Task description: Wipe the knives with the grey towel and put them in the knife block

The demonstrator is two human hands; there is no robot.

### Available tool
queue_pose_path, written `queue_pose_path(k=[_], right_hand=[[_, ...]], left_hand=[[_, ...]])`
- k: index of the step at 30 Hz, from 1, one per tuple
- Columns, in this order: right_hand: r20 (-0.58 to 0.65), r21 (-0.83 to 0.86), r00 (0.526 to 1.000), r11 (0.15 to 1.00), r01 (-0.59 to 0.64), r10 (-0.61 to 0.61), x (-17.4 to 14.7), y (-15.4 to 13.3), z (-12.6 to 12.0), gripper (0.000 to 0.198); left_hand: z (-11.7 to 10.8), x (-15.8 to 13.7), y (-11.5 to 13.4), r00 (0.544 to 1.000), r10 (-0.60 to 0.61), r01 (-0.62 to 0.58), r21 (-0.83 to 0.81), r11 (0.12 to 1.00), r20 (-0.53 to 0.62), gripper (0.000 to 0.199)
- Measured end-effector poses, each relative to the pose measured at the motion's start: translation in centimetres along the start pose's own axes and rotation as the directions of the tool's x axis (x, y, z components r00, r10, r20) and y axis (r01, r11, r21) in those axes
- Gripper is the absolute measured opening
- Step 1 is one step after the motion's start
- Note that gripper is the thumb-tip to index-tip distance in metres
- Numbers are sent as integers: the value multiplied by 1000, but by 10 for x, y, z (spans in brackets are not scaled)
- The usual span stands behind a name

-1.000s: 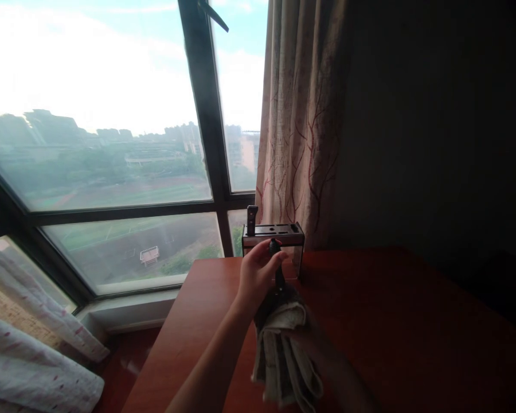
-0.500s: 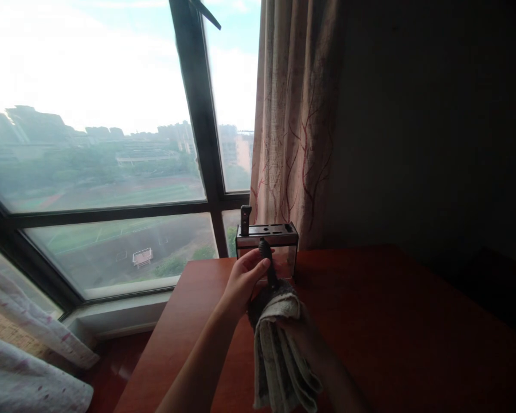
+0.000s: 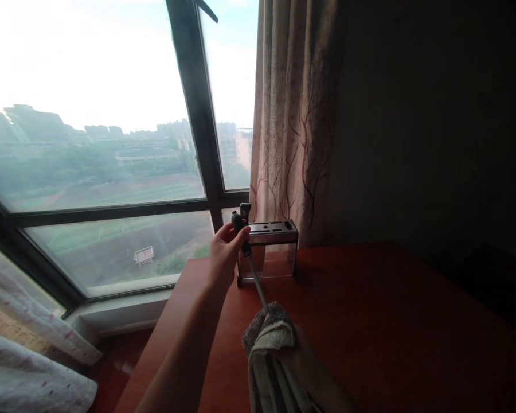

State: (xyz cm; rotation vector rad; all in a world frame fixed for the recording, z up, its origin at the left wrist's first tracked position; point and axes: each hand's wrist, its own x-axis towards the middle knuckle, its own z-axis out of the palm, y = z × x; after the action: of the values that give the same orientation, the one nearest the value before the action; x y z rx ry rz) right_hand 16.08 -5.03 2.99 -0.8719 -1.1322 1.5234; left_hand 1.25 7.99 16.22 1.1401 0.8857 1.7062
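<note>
The left hand is pinching the black-handled tool between thumb and fingers, so its grip is narrow and filled by the handle. The right hand is holding the folded cloth; dim light and fabric are hiding most of its fingers, but they seem to be closing around the bunch.

The tool is hanging above the table, its long axis slanting from the handle at the upper left, away from the person, down to the cloth at the lower right, nearer the person. The bare shaft is showing between the two hands, and its lower end is disappearing into the cloth, so the tip cannot be seen. The left hand is sitting nearer the handle, the right nearer the hidden end.

Behind the handle, a clear-sided rack is standing near the table's far left corner, close to the far edge. A second dark handle is rising at its left end. The held handle is partly covering that end; whether they are touching cannot be told.
</note>
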Motion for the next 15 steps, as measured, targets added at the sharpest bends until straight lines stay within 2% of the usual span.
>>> queue_pose_path(k=[8,10,15], right_hand=[[236,-74,966,993,-91,106,3,-16,-6,27],[215,-55,971,994,-96,106,7,-21,-6,26],[10,34,997,996,-80,80,16,-35,2,29]], left_hand=[[2,-9,-5,992,-77,68,80,994,104,39],[5,-13,-10,989,-105,95,91,991,109,38],[15,-33,-29,968,-158,130,149,980,195,34]])
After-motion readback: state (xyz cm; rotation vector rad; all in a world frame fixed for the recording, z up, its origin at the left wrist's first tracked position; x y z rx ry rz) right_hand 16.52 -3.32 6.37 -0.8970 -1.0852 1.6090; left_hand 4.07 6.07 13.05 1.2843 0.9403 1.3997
